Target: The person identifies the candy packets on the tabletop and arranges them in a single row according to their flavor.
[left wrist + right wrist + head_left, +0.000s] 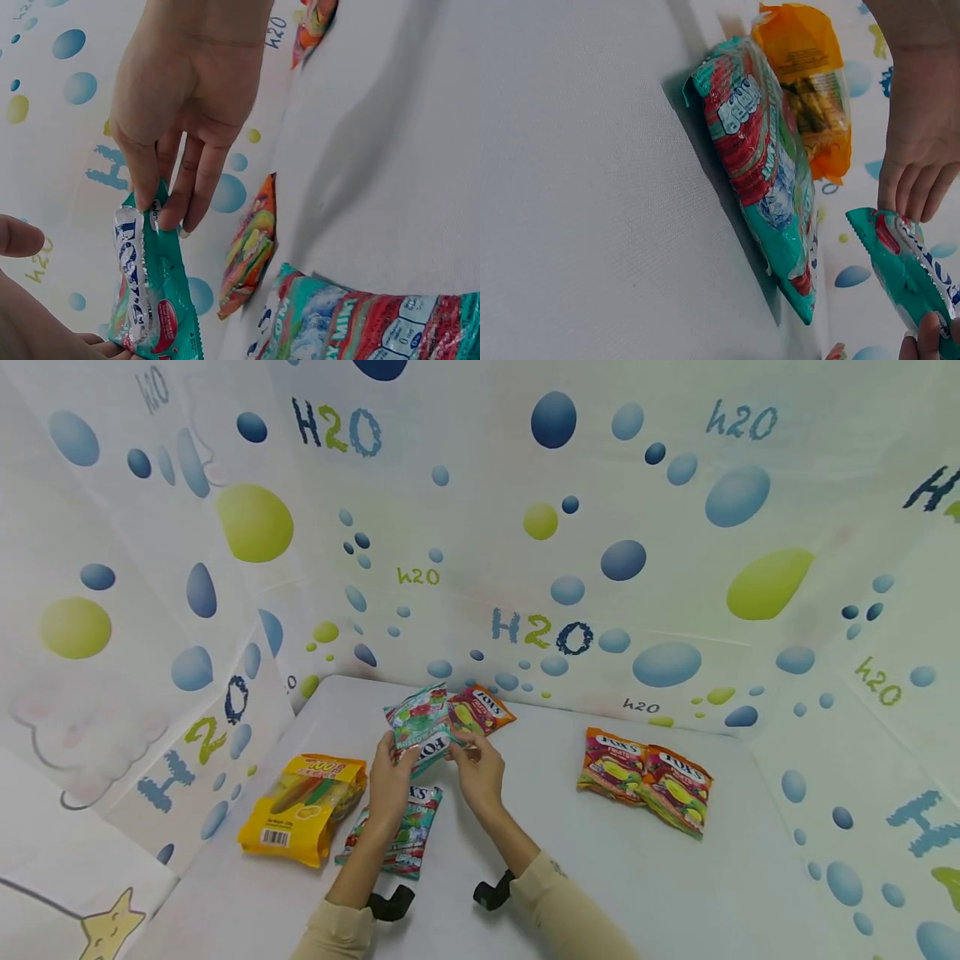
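A teal Fox's candy bag (422,720) is held up above the table between both hands, its logo end towards the person. My left hand (388,787) grips its left side. At its right lower corner, my right hand (480,774) pinches the wrapper between thumb and fingers, plain in the left wrist view, where the right hand (187,97) comes in from the top. Beneath the left forearm lies a second teal candy bag (414,837), partly covered by the arm. An orange Fox's candy bag (483,708) lies behind the held one, which hides part of it.
On the table's left is a yellow snack bag (303,810) with a see-through window. Two orange Fox's candy bags, a left one (611,764) and a right one (678,787), overlap on the right. A printed sheet (480,527) walls the white table at back and sides.
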Available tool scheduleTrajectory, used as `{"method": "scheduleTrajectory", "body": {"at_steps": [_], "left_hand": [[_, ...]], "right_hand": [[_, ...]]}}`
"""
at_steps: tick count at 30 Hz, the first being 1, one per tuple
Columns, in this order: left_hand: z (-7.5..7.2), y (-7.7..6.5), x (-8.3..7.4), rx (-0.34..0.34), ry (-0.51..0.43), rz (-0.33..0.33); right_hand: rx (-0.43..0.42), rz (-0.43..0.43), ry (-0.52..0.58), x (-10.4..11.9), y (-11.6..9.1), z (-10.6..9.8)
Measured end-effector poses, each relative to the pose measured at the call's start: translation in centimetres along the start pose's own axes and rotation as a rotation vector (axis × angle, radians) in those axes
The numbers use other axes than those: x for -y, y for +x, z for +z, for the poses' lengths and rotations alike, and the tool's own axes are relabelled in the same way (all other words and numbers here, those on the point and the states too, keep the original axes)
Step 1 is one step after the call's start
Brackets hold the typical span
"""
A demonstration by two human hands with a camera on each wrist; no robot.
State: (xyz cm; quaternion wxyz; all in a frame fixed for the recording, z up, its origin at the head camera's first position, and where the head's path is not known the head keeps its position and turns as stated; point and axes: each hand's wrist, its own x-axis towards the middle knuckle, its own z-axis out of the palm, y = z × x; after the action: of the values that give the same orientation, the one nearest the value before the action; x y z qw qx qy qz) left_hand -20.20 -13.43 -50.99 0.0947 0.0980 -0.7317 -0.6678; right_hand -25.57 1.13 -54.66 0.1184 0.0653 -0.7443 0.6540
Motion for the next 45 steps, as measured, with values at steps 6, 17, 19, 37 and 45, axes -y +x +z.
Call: {"method": "scheduleTrajectory", "body": {"at_steps": [6, 17, 19, 37, 45], "left_hand": [[0.1, -0.3, -0.5, 0.023, 0.007, 0.015], [0.5, -1.2, -0.5, 0.069, 0.025, 0.027], [0.6, -1.3, -0.4, 0.072, 0.038, 0.021], [1.3, -3.1, -0.8, 0.099, 0.089, 0.057], [1.7, -3.6, -0.4, 0.114, 0.091, 0.047]], "right_hand": [[-0.014, 0.007, 0.03, 0.4, -0.6, -0.6], [-0.046, 0.04, 0.072, 0.8, -2.0, -1.6], [-0.058, 0.042, 0.074, 0.7, -2.3, -1.8], [-0.117, 0.083, 0.157, 2.1, -4.8, -2.9], [-0.115, 0.071, 0.191, 1.5, -5.8, -3.7]]}}
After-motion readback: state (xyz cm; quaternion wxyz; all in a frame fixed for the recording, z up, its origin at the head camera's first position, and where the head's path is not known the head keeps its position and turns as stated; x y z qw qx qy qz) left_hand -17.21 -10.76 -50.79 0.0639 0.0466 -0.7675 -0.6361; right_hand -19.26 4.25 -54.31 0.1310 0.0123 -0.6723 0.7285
